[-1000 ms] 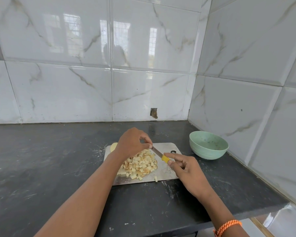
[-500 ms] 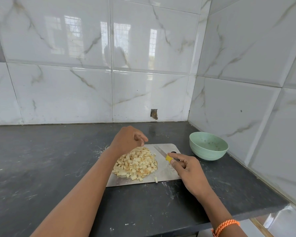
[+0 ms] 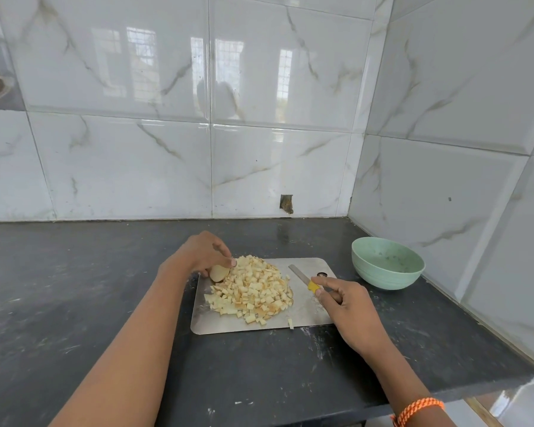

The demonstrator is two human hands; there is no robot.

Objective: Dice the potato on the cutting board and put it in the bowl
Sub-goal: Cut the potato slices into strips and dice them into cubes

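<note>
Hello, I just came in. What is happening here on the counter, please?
A person is dicing potato. The left hand holds an uncut potato piece at the far left corner of the cutting board, beside a pile of diced potato. The right hand holds the knife, its blade lying on the board. The green bowl holds no potato yet.

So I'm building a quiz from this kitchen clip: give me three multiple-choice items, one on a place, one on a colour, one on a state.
1. Where is the bowl?
A. right of the cutting board
B. on the board
C. left of the board

2. What colour is the knife handle?
A. red
B. yellow
C. black

3. What is in the bowl?
A. all the diced potato
B. half of it
C. no dice yet

Answers: 1 A, it stands on the counter by the right wall. 2 B, yellow shows at the right hand. 3 C, the dice lie heaped on the board.
</note>
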